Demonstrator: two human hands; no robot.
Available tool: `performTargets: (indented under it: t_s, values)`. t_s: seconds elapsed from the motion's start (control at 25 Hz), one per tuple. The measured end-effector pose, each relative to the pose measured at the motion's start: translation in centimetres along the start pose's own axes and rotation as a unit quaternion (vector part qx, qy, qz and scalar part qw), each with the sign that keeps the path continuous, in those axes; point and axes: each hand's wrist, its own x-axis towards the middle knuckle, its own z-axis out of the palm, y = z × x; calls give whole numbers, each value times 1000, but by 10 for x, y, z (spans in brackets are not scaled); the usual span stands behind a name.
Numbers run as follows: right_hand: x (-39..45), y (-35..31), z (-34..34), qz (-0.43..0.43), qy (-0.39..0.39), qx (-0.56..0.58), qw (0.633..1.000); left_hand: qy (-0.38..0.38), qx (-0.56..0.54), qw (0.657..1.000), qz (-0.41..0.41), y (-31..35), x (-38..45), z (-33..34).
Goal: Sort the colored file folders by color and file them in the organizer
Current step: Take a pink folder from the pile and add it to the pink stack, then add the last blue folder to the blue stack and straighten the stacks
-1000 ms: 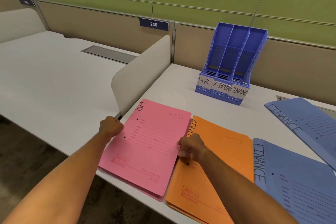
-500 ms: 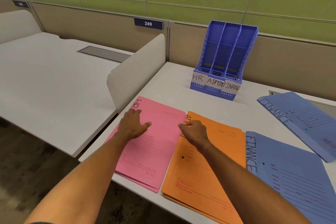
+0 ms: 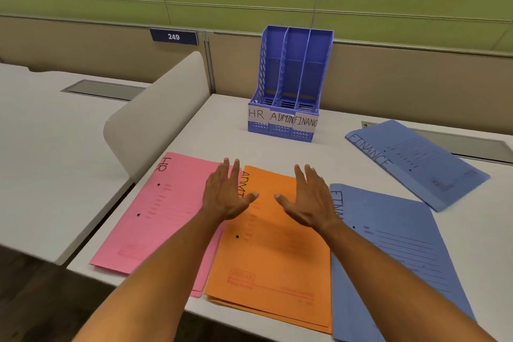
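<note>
Both hands spread flat, fingers straight, holding nothing: left hand (image 3: 226, 194) and right hand (image 3: 308, 200) side by side, thumbs turned toward each other. Whether resting on the paper or just above it, impossible to tell.

Directly under and between the two hands: the orange folders (image 3: 272, 253), marked ADMIN, more than one sheet edge visible at the near corner, so apparently a small stack. Under the outer edge of the left hand and further to its left: the pink folders (image 3: 155, 217), marked HR, also looking like a stack, its right edge partly beneath the orange one. Just beside the right hand, on its outer side: a blue folder (image 3: 394, 255) marked FINANCE, touching or slightly overlapping the orange stack. Beyond the right hand, well apart and turned at an angle: a second blue folder (image 3: 416, 164), also marked FINANCE, not yet joined with the first.

Straight ahead of the fingertips, well apart on the desk (image 3: 222, 130): the blue organizer (image 3: 288, 86), three compartments labelled HR, ADMIN, FINANCE, all three seemingly without any folder inside.

Judgement: sorting by color mostly done, only the two blue folders still separate. Filing not begun; all three colors left to place.
</note>
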Motion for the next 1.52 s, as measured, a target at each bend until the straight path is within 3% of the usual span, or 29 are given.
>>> performTargets:
  t_s: [0.24, 0.48, 0.88, 1.0, 1.2, 1.44, 1.52]
  values:
    - [0, 93, -29, 31, 38, -34, 998, -15, 54, 998, 41, 90, 22, 25]
    - [-2, 207, -55, 81, 40, -42, 995, -48, 25, 996, 67, 200, 47, 63]
    - [1, 365, -75, 176, 24, -23, 984, -145, -80, 986, 33, 369, 78, 135]
    - [3, 393, -74, 186, 16, -9, 982, -160, -167, 972, -28, 404, 93, 148]
    - [9, 428, -68, 185, -6, 5, 983, -133, -393, 896, -159, 436, 122, 159]
    - [14, 439, -67, 176, -5, 13, 984, -98, -590, 727, -336, 448, 150, 164]
    - [14, 440, -68, 177, -2, 21, 984, -94, -615, 695, -361, 448, 153, 163]
